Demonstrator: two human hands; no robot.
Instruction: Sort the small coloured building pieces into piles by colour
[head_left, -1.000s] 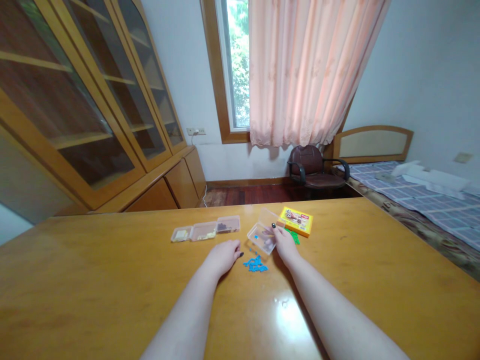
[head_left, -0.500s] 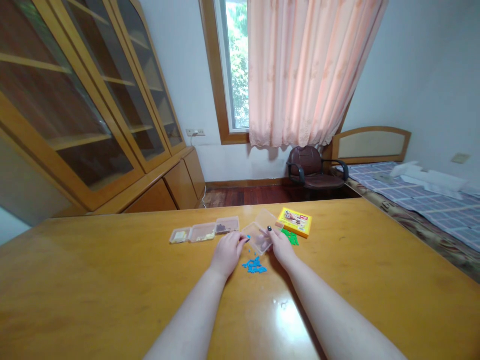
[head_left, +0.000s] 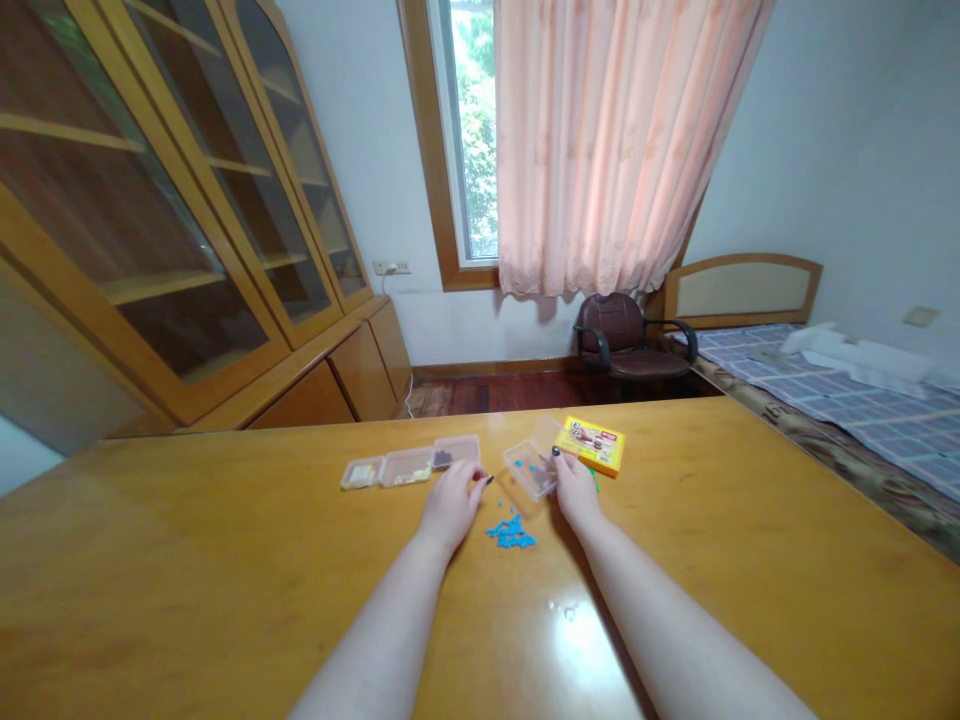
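Note:
My right hand grips the right side of a clear plastic box, which is tilted and held above the table. A few small blue pieces lie in the box, and its clear lid seems to stand open behind it. Left of the box is my left hand, with thumb and forefinger drawn together and no piece visible at the tips. A pile of small blue pieces rests on the table between my forearms. Some green pieces show behind my right hand, mostly hidden.
Three clear trays stand in a row at left: one with pale pieces, one with cream pieces, one with dark pieces. A yellow box lies behind my right hand on the wooden table. A chair stands beyond.
The clear box has shifted right with my right hand, covering more of the green pieces. The blue piece at my left fingertips is gone from them, and blue pieces now show inside the box.

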